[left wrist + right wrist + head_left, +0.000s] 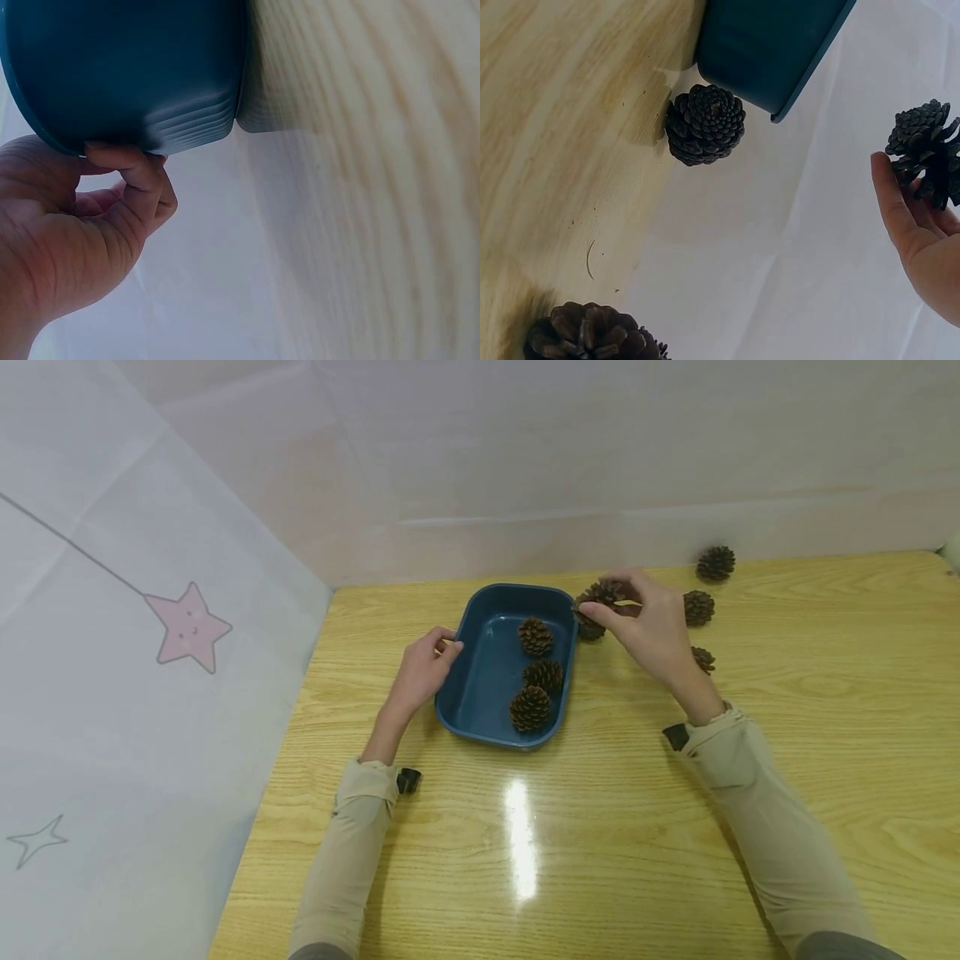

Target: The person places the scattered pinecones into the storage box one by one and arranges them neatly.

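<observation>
A dark blue rectangular tub (483,739) sits on the table with three pine cones (529,708) along its right side. My left hand (423,670) grips the tub's left rim; in the left wrist view its bent fingers (142,180) lie against the outer wall. My right hand (651,622) pinches a pine cone (922,146) between thumb and fingers, raised beside the tub's upper right corner. Below it, another pine cone (706,126) rests on the table close to the tub wall, partly hidden in the head view.
To the right of my right hand lie three more pine cones (716,563), the nearest partly covered by the wrist. The wooden table (600,827) meets a pale sheet wall (525,468) at the back and another wall (97,693) with star drawings on the left.
</observation>
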Demonstrator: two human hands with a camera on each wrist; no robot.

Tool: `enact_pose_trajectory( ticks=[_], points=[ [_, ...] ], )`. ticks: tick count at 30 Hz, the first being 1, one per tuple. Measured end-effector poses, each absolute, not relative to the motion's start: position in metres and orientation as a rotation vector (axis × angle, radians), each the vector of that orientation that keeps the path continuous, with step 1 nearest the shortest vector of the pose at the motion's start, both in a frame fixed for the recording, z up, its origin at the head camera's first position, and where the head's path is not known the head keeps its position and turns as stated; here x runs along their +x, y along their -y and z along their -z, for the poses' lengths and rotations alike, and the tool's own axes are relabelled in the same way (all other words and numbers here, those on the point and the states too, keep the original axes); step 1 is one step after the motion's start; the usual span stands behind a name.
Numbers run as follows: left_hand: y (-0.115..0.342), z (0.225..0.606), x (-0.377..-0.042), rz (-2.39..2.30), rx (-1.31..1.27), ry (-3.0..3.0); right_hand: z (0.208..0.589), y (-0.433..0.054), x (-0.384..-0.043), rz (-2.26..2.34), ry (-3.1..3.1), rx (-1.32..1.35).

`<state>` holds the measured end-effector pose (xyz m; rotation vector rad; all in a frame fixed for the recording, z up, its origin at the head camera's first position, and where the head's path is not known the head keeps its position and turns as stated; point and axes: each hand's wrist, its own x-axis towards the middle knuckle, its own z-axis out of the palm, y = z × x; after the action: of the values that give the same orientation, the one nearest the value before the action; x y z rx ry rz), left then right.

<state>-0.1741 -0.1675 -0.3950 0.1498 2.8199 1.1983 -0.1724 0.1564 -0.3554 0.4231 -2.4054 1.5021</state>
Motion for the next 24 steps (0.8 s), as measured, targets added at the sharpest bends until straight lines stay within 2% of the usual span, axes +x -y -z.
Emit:
enact_pose_trajectory(
  ticks=[24],
  points=[
    [0.1673,0.3977,-0.1749,-1.179,0.153,-2.841,0.3605,-0.1492,-0.1725,-1.508,2.438,0.443]
  ],
)
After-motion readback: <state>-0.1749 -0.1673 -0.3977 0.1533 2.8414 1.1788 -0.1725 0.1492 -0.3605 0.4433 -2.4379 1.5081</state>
